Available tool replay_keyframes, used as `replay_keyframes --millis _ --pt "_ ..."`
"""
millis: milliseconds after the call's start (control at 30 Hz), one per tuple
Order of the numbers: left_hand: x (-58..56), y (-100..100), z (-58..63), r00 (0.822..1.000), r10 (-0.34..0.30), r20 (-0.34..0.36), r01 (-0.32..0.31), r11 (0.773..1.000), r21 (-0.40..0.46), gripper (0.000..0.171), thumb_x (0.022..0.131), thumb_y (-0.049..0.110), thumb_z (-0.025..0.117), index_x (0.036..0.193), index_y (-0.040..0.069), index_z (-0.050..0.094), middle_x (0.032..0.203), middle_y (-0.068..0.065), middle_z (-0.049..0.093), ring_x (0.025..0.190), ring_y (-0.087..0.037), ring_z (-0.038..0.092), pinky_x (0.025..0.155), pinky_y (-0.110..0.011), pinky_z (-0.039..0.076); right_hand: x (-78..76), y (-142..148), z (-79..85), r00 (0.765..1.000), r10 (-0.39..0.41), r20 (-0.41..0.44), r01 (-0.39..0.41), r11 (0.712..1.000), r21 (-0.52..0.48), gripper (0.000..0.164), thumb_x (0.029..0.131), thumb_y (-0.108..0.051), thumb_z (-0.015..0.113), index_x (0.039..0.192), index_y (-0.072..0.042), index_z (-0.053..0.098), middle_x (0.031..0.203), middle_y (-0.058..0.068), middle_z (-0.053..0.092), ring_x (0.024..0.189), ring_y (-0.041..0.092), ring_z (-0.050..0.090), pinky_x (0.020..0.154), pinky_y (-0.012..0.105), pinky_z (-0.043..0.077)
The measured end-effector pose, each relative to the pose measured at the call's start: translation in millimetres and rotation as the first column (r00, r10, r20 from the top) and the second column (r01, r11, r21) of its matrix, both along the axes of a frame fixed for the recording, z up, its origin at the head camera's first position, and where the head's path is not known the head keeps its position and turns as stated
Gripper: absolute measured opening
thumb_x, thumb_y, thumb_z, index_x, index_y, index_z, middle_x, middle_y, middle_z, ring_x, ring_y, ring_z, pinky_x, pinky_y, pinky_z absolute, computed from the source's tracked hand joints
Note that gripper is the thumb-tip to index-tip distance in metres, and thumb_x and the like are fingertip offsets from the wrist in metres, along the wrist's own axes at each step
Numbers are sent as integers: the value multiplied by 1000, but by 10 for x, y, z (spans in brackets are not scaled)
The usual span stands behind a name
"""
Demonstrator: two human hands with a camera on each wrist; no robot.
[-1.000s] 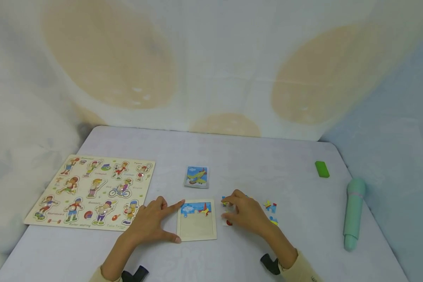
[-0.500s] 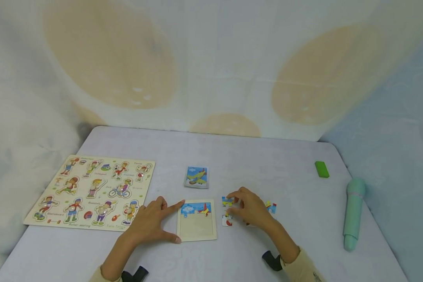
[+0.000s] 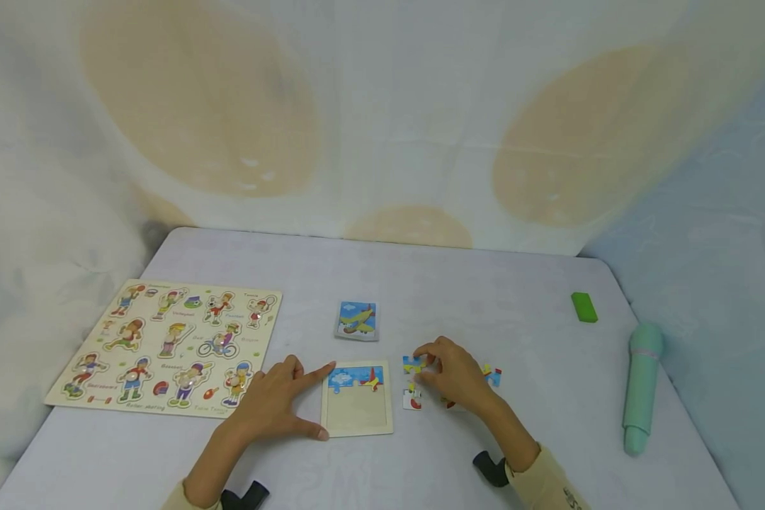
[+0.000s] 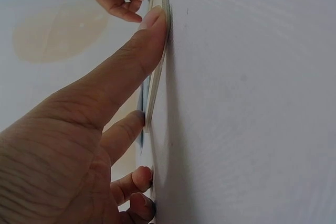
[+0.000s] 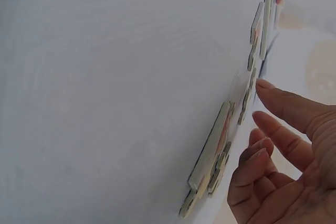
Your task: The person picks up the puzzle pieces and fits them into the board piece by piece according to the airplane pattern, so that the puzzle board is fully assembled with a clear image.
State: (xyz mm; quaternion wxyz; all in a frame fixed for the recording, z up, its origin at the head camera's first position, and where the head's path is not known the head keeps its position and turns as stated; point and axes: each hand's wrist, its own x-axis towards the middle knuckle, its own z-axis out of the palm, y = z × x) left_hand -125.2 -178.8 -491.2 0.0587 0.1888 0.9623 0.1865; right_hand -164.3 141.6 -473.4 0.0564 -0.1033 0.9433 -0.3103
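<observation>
A small jigsaw frame (image 3: 357, 418) lies mid-table, with blue sky pieces (image 3: 350, 379) and a red airplane tail along its top. My left hand (image 3: 274, 404) rests at its left side, thumb and index finger spread straight against the corners. To the right, my right hand (image 3: 454, 377) hovers low over loose jigsaw pieces. Its index finger and thumb are apart beside a blue-and-yellow piece (image 3: 411, 364), and no piece shows between them in the right wrist view. A white-and-red piece (image 3: 412, 399) lies below; another piece (image 3: 492, 375) shows beyond the hand. Some pieces are partly hidden.
A small airplane picture puzzle (image 3: 357, 320) lies behind the frame. On the left is a large board (image 3: 166, 347) with sports figures. A green block (image 3: 584, 307) and a mint-green cylinder (image 3: 642, 389) lie at the right, near the table edge.
My right hand has shifted slightly right and up, uncovering the blue-and-yellow piece and the white-and-red piece. My left hand and the frame have stayed in place.
</observation>
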Motion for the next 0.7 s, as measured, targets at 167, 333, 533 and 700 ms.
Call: replay_keyframes --millis 167,333,533,700 --pt "-2 4 1 1000 0 -1 0 1000 1 100 53 74 81 143 41 51 90 8 35 79 -9 32 66 -31 24 -14 -6 -16 1000 -4 -3 4 1000 27 31 77 -14 84 106 -14 74 86 -4 56 70 11 46 62 25 39" --pt "-3 6 6 1000 2 2 -2 1000 -5 100 53 73 81 144 41 51 90 7 35 79 -9 33 66 -32 24 -17 -7 -20 1000 -1 -11 1 999 50 31 77 -15 85 106 -13 75 85 -4 56 68 11 45 61 25 39" --pt "-3 12 16 1000 4 11 -4 1000 -1 101 53 72 82 144 41 51 90 7 35 80 -10 33 67 -32 24 -9 -10 -11 1000 0 -17 1 998 59 29 77 -16 85 103 -12 74 83 -4 54 68 11 44 61 25 38" --pt "-8 11 13 1000 8 29 -7 1000 -5 101 54 72 82 144 41 50 91 7 35 81 -10 33 68 -32 25 -12 -11 -10 999 15 -39 -11 997 81 25 78 -18 84 99 -11 74 83 -4 53 68 11 44 61 25 39"
